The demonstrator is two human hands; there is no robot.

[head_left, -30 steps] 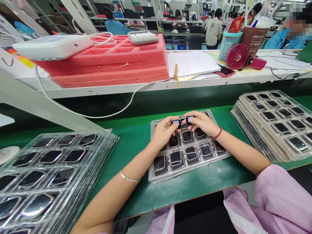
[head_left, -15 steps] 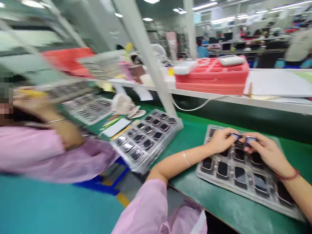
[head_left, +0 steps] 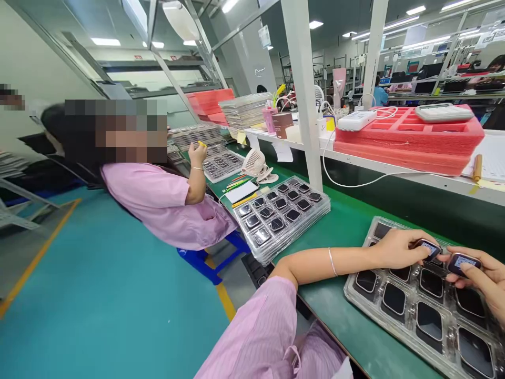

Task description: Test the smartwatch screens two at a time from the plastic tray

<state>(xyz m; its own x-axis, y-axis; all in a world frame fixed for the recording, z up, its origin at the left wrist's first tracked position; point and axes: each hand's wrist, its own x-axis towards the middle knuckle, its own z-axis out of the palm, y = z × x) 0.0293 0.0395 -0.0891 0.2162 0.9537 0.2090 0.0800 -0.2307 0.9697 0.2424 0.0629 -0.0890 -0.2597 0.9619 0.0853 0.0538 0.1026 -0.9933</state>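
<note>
My left hand (head_left: 402,247) is closed around a smartwatch body (head_left: 428,249) with a lit, patterned screen. A second smartwatch body (head_left: 464,262), also lit, is gripped in my right hand (head_left: 489,279), its thumb on the screen; part of that hand runs off the right edge. Both watches are held side by side just above a clear plastic tray (head_left: 357,289). Rows of dark, square-faced watch bodies (head_left: 394,298) lie in the tray's pockets. The tray rests on the green bench top (head_left: 335,310).
Left of my arm lies a stack of clear trays (head_left: 290,239) with more watches. A white post (head_left: 303,105) rises behind it. Red foam trays (head_left: 406,150) sit on the shelf. A co-worker in a pink smock (head_left: 153,195) sits to the left, beside a small fan (head_left: 254,162).
The view has swung left and sharpened, so my hands and the tray appear farther right and lower. Both hands still hold the watches. More of the co-worker and floor shows.
</note>
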